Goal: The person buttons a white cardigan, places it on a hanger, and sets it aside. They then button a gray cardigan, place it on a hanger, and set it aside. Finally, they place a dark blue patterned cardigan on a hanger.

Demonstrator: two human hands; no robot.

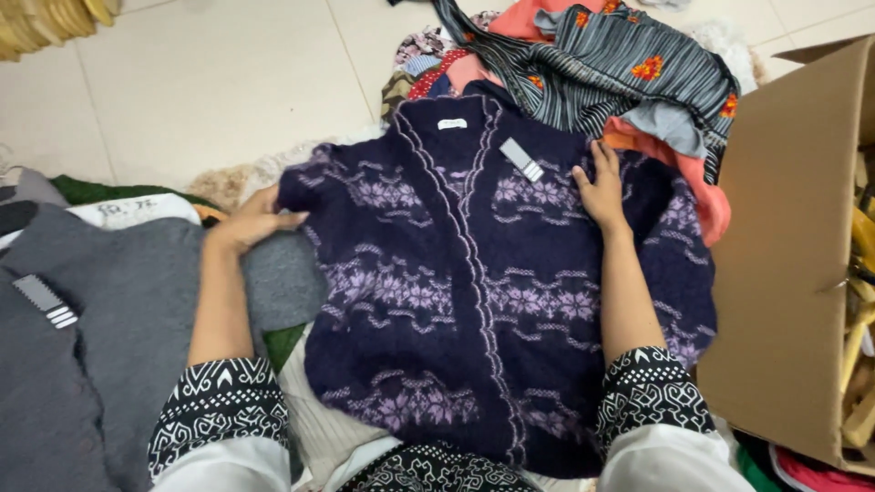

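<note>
A dark purple knitted cardigan (pixel 456 301) with pale lilac patterns lies spread flat in front of me, a grey tag (pixel 521 159) near its collar. My left hand (pixel 251 221) grips the cardigan's left shoulder edge, fingers curled over it. Flat on the right shoulder area rests my right hand (pixel 602 187), fingers apart and pressing down. Both forearms come out of black-and-white patterned cuffs.
A grey garment (pixel 100 319) with a striped tag lies at the left. A pile of mixed clothes (pixel 592 64), striped, pink and floral, sits behind the cardigan. An open cardboard box (pixel 793 246) with hangers stands at the right. Pale floor tiles (pixel 200 82) lie beyond.
</note>
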